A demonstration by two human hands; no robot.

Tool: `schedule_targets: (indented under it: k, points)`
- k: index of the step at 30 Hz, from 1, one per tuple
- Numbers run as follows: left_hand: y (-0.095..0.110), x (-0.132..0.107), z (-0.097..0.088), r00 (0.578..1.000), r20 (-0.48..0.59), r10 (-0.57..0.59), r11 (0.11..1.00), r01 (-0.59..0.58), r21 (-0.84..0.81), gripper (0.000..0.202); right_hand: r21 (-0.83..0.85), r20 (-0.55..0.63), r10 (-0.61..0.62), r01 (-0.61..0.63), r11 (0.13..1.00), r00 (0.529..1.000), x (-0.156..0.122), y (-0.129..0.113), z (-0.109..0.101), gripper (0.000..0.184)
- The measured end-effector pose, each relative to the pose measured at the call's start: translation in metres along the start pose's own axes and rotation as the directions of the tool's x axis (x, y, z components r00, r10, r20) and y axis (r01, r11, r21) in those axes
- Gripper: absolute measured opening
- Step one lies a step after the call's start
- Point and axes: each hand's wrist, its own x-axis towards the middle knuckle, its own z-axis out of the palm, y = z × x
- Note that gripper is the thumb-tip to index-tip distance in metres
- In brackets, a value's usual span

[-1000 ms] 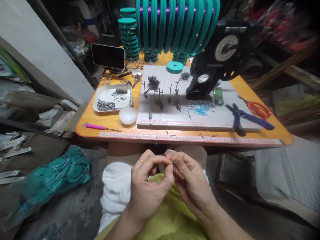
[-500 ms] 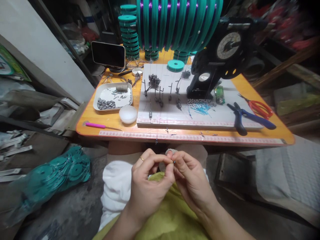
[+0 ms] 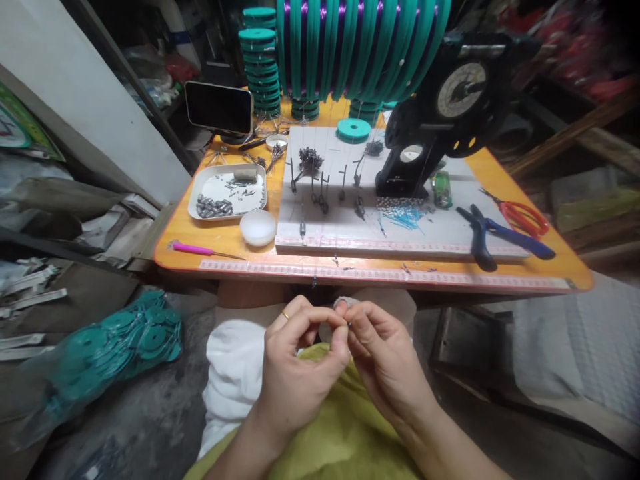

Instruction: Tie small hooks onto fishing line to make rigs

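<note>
Fingertips pinched together, my left hand (image 3: pixel 304 363) and right hand (image 3: pixel 393 363) hold a tiny blue piece (image 3: pixel 349 324) between them, near the surface (image 3: pixel 565 265).

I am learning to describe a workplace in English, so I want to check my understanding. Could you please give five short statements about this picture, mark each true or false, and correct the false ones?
1. A tiny blue piece shows where the left hand and right hand come together. True.
2. The pink-handled tool lies on the grey board. False: it lies on the orange table, left of the board.
3. The phone stands left of the stacked green spools. True.
4. The bowl sits inside the tray. False: it is outside, near the tray's front right corner.
5. The red-handled scissors lie left of the blue-handled pliers. False: they lie right of them.
</note>
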Motion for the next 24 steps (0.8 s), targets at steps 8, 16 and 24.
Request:
schedule_targets:
  k: [8,16,24]
  points:
    - [-0.0004,-0.0002,-0.0011,1.000,0.010,0.024,0.999,-0.024,0.045,0.017,-0.036,-0.009,-0.044,0.043,0.998,0.999,0.0012,0.0031,-0.0022,0.014]
    - [0.0004,0.0010,-0.0019,0.999,0.005,0.045,0.995,-0.045,0.085,0.016,-0.060,-0.023,-0.062,0.061,0.996,0.998,-0.0009,0.0069,-0.0053,0.012]
    - [0.0006,0.0006,-0.0030,0.998,0.010,0.070,0.993,-0.071,0.090,0.017,-0.073,-0.034,-0.069,0.066,0.995,0.997,0.0014,0.0080,-0.0046,0.012]
